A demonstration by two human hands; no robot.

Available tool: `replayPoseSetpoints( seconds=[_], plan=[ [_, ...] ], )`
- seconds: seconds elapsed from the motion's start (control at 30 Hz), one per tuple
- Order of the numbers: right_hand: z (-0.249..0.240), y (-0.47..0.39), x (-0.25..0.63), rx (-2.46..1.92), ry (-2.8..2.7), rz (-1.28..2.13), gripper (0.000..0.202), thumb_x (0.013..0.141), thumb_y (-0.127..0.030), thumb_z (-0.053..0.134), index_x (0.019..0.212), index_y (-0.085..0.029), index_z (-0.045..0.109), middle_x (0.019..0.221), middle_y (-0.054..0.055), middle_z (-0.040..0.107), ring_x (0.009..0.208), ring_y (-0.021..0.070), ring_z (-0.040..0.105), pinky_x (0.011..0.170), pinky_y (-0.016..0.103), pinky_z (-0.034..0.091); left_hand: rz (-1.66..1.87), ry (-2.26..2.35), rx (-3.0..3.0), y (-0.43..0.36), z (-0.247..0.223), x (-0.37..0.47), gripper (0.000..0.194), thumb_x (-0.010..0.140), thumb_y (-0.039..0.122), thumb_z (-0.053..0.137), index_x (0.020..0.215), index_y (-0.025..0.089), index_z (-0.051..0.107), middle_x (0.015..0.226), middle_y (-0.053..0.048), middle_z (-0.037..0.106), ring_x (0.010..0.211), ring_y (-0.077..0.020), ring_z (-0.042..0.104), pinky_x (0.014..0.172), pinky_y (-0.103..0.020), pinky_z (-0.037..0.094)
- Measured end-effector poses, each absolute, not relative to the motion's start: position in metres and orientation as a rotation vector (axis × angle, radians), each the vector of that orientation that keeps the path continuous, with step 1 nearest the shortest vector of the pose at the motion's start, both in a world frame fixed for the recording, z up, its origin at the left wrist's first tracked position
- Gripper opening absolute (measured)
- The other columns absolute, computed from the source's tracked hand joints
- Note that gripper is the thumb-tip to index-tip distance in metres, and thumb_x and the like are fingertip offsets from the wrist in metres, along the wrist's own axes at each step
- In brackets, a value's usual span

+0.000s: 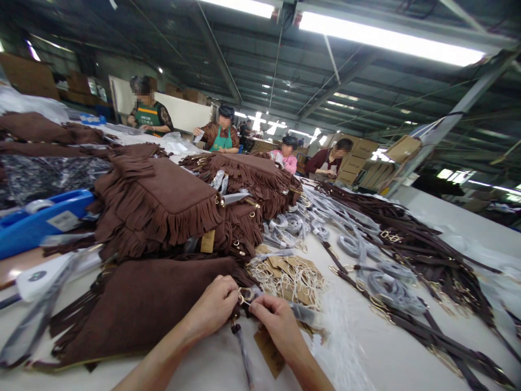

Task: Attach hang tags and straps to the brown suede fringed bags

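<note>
A brown fringed bag (154, 304) lies flat on the white table (203, 364) in front of me. At its right corner, my left hand (217, 304) is closed on the bag's gold ring fitting. My right hand (277, 320) pinches a white string beside the gold ring (245, 296). A brown paper tag (269, 350) hangs below my right hand. A thin plastic-wrapped strap (242, 347) runs down from the fitting between my wrists.
Stacked fringed bags (175, 190) stand behind. Paper tags with white strings (293, 277) lie beyond my right hand. Brown straps (427, 260) and wrapped straps (358, 244) spread rightward. A blue tape dispenser (44, 222) sits left. Several people work across the table.
</note>
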State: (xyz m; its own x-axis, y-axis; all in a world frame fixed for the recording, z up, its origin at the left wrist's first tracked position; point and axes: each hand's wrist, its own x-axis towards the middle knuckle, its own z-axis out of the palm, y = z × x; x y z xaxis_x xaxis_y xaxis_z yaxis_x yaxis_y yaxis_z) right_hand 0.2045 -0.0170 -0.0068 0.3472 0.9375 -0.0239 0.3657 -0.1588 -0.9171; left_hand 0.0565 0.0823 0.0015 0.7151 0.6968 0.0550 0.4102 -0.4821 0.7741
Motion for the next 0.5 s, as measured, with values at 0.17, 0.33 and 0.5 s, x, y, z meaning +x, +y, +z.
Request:
replayPoseSetpoints(
  seconds=[0.17, 0.33, 0.5],
  plan=[
    [-0.009, -0.016, 0.204, -1.671, -1.183, 0.833, 0.027, 0.077, -0.037, 0.059, 0.061, -0.017, 0.065, 0.055, -0.004, 0.050, 0.058, 0.0134, 0.044, 0.057, 0.025, 0.032, 0.456, 0.826, 2.155, 0.083, 0.002, 0.057, 0.028, 0.089, 0.022, 0.037, 0.063, 0.021, 0.047, 0.080, -0.004, 0.060, 0.085, -0.0206, 0.052, 0.077, -0.032, 0.038],
    [-0.011, -0.012, 0.199, -1.642, -1.193, 0.841, 0.028, 0.078, -0.040, 0.060, 0.065, -0.016, 0.068, 0.056, -0.003, 0.052, 0.058, 0.0138, 0.045, 0.057, 0.025, 0.033, 0.454, 0.831, 2.156, 0.083, 0.003, 0.056, 0.027, 0.088, 0.021, 0.038, 0.063, 0.021, 0.048, 0.080, -0.003, 0.060, 0.086, -0.0203, 0.052, 0.078, -0.031, 0.039],
    [-0.009, -0.009, 0.191, -1.608, -1.206, 0.819, 0.031, 0.081, -0.042, 0.059, 0.066, -0.016, 0.069, 0.060, -0.002, 0.057, 0.064, 0.0158, 0.048, 0.062, 0.026, 0.036, 0.463, 0.833, 2.170, 0.081, 0.005, 0.056, 0.026, 0.087, 0.019, 0.039, 0.063, 0.021, 0.050, 0.080, -0.004, 0.061, 0.085, -0.0206, 0.053, 0.078, -0.031, 0.039]
  ],
)
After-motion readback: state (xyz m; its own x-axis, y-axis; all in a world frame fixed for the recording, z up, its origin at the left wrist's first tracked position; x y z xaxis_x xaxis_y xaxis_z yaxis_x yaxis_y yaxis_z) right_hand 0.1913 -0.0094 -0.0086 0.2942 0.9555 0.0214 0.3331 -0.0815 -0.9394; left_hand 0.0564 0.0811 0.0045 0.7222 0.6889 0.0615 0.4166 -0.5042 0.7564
